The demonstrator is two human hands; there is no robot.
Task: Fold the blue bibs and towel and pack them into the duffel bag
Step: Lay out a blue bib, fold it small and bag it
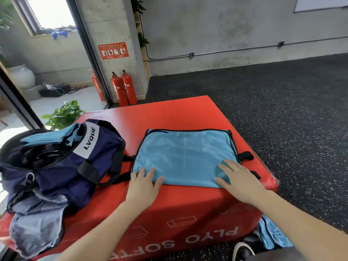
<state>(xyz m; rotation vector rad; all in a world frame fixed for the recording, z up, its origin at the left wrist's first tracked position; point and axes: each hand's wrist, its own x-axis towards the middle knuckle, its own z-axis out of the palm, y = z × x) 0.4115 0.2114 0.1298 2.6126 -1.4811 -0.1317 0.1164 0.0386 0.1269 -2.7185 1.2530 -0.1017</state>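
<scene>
A light blue bib [185, 155] with black trim and black straps lies flat on the red plyo box [169, 113]. My left hand [144, 182] rests with straight fingers on its near left corner. My right hand [238, 178] presses flat on its near right corner. A navy duffel bag [71, 159] marked LVQUE stands open at the left of the box, with folded light blue cloth [50, 137] showing in its mouth. Grey-blue fabric [37, 227] hangs from the box's near left side.
More light blue cloth [273, 234] lies on the dark speckled floor by the box's right side, near a shoe [243, 251]. Red fire extinguishers [123, 87] stand against the wall behind. A potted plant [64, 114] sits beyond the bag.
</scene>
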